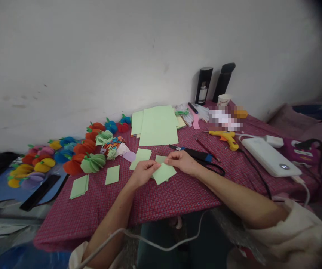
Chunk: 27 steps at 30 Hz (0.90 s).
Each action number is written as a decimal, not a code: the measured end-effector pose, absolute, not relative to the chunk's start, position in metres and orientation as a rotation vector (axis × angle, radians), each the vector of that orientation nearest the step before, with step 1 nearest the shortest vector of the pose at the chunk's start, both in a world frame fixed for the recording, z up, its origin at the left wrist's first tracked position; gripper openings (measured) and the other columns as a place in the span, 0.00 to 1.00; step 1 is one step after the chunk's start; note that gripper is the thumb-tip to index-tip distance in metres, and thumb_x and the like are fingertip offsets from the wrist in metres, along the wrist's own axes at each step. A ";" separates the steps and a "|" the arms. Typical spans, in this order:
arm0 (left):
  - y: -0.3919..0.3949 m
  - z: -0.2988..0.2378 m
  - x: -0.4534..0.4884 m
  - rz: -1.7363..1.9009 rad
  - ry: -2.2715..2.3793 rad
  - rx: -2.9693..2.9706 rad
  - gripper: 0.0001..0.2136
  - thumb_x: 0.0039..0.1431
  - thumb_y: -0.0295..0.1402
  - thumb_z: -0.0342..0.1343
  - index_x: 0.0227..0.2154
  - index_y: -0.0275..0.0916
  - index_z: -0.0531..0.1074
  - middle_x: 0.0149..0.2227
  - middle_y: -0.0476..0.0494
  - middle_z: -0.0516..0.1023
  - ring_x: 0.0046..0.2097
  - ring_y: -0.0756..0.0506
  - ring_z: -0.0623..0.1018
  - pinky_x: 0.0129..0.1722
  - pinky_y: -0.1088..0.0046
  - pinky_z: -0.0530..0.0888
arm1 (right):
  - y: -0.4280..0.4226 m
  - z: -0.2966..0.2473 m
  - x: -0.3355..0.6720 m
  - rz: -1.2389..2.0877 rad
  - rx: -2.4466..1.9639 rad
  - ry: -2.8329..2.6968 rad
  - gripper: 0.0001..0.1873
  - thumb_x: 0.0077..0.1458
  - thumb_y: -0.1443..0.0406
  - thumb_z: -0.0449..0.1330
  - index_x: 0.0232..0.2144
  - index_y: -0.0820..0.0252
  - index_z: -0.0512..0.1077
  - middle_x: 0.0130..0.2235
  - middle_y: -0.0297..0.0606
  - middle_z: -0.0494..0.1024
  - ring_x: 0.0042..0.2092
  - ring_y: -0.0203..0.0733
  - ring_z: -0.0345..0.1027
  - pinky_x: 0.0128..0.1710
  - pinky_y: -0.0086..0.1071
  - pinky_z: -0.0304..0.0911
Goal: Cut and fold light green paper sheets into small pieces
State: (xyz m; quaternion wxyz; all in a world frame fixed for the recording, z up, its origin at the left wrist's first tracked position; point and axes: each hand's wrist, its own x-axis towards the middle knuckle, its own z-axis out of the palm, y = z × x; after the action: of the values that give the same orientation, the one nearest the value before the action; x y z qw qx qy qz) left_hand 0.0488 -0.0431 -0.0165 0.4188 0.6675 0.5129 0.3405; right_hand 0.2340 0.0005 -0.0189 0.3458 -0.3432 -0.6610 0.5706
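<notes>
hands: left hand [142, 172] and right hand [181, 161] bare | forearms: bare up to the elbows | sleeves: cream, soft thick fabric, left sleeve [78, 257] and right sleeve [298, 231] bunched at the elbows | cable: thin white cable [155, 243] looping beneath both arms

Matt pale-green paper rectangle [163, 173] over a woven red checked cloth [161, 198]; glossy white plastic power bank [270, 157]; yellow plastic glue gun [226, 137]; rough whitewashed wall [121, 56].

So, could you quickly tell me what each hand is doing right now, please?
Left hand: closed, pinching the green paper piece at its left side.
Right hand: closed, pinching the same paper piece at its top.
</notes>
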 end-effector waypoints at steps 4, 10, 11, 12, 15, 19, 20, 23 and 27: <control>-0.044 -0.016 0.044 0.853 1.280 1.690 0.16 0.53 0.41 0.50 0.19 0.34 0.67 0.18 0.54 0.61 0.22 0.55 0.59 0.22 0.79 0.57 | 0.006 -0.016 0.240 1.520 -0.915 -1.678 0.11 0.42 0.60 0.59 0.20 0.63 0.70 0.18 0.29 0.66 0.20 0.29 0.55 0.22 0.26 0.50; -0.045 -0.013 0.040 0.824 1.276 1.734 0.15 0.53 0.40 0.49 0.21 0.33 0.67 0.19 0.54 0.60 0.23 0.54 0.59 0.23 0.79 0.57 | 0.009 -0.011 0.245 1.525 -0.976 -1.540 0.14 0.45 0.57 0.57 0.23 0.64 0.70 0.24 0.35 0.72 0.23 0.31 0.60 0.23 0.26 0.53; -0.045 -0.014 0.041 0.814 1.263 1.730 0.15 0.53 0.40 0.49 0.20 0.33 0.66 0.19 0.54 0.60 0.23 0.54 0.59 0.23 0.80 0.56 | 0.007 -0.011 0.243 1.526 -0.959 -1.565 0.15 0.46 0.56 0.57 0.23 0.64 0.70 0.23 0.34 0.71 0.23 0.31 0.60 0.23 0.26 0.53; -0.045 -0.014 0.042 0.802 1.252 1.728 0.15 0.53 0.40 0.49 0.19 0.34 0.65 0.18 0.54 0.59 0.22 0.55 0.58 0.22 0.80 0.56 | 0.005 -0.012 0.241 1.524 -0.937 -1.619 0.15 0.46 0.56 0.56 0.24 0.64 0.70 0.23 0.33 0.70 0.23 0.30 0.59 0.23 0.26 0.53; -0.046 -0.014 0.046 0.783 1.245 1.744 0.16 0.53 0.41 0.49 0.18 0.34 0.63 0.18 0.55 0.55 0.22 0.55 0.55 0.21 0.80 0.54 | 0.001 -0.018 0.235 1.461 -0.904 -1.839 0.14 0.45 0.57 0.57 0.21 0.64 0.69 0.19 0.29 0.64 0.21 0.29 0.54 0.21 0.25 0.49; -0.046 -0.012 0.047 0.775 1.247 1.764 0.16 0.54 0.40 0.49 0.17 0.34 0.62 0.18 0.55 0.54 0.22 0.55 0.54 0.21 0.80 0.53 | 0.003 -0.024 0.235 1.336 -0.931 -1.927 0.15 0.46 0.57 0.57 0.18 0.63 0.67 0.17 0.27 0.60 0.20 0.28 0.49 0.19 0.25 0.45; -0.046 -0.011 0.046 0.776 1.245 1.767 0.16 0.54 0.40 0.49 0.17 0.34 0.62 0.18 0.55 0.54 0.22 0.55 0.54 0.21 0.80 0.53 | 0.005 -0.024 0.236 1.318 -0.933 -1.924 0.15 0.46 0.57 0.57 0.18 0.63 0.67 0.17 0.27 0.60 0.20 0.28 0.49 0.20 0.25 0.45; -0.046 -0.010 0.044 0.782 1.239 1.761 0.16 0.54 0.40 0.49 0.17 0.34 0.62 0.18 0.55 0.55 0.22 0.55 0.55 0.21 0.80 0.54 | 0.008 -0.022 0.242 1.313 -0.941 -1.909 0.15 0.45 0.57 0.58 0.18 0.63 0.66 0.17 0.27 0.61 0.20 0.28 0.50 0.20 0.25 0.46; -0.045 -0.013 0.039 0.799 1.261 1.734 0.15 0.53 0.41 0.49 0.20 0.34 0.66 0.18 0.54 0.59 0.23 0.54 0.58 0.22 0.80 0.56 | 0.010 -0.016 0.247 1.457 -0.947 -1.768 0.15 0.45 0.56 0.57 0.19 0.63 0.66 0.19 0.31 0.67 0.21 0.30 0.57 0.22 0.26 0.52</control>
State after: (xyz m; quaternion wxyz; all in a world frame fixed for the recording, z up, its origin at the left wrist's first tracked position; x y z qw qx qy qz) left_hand 0.0385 -0.0453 -0.0132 0.4139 0.6900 0.5015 0.3180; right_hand 0.2467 0.0103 -0.0161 0.3254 -0.3613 -0.6743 0.5558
